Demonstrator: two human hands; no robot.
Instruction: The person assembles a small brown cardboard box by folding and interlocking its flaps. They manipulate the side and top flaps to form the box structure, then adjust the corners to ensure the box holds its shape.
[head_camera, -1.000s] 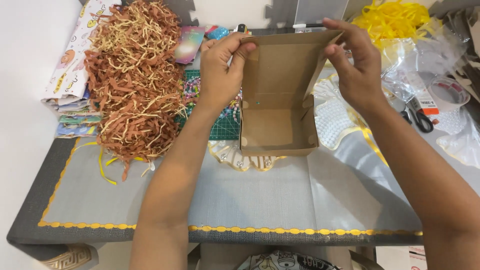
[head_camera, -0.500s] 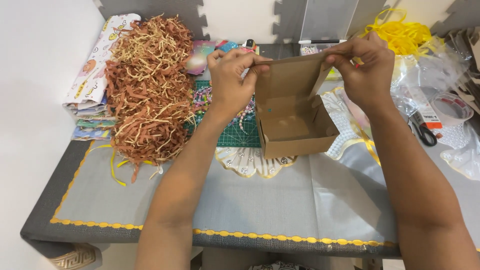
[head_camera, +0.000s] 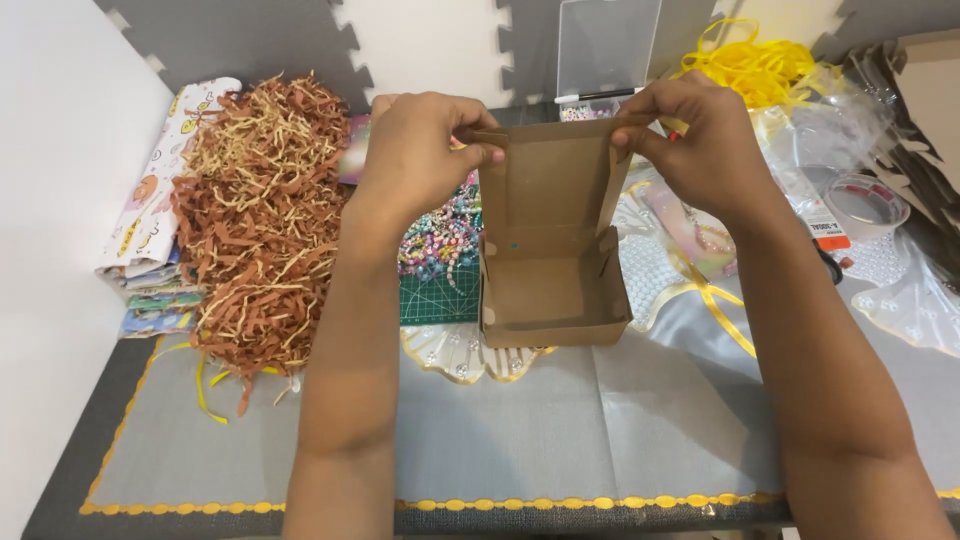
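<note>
A small brown cardboard box (head_camera: 552, 290) stands open on the table, its lid raised upright at the back. My left hand (head_camera: 420, 150) pinches the lid's left side flap between thumb and fingers. My right hand (head_camera: 695, 135) pinches the lid's right side flap in the same way. The inside of the box shows bare cardboard with nothing in it. Both forearms reach in from the near edge, one on each side of the box.
A heap of brown and tan shredded paper (head_camera: 260, 220) lies at the left, beside patterned paper sheets (head_camera: 150, 220). Coloured beads (head_camera: 440, 240) sit on a green cutting mat (head_camera: 438, 300). Yellow ribbon (head_camera: 750, 65), a tape roll (head_camera: 865, 200) and plastic wrap lie at the right.
The view has shifted and the box sits more to the centre. Its lid has gone from tilted to upright, with both hands now pinching its side flaps.
</note>
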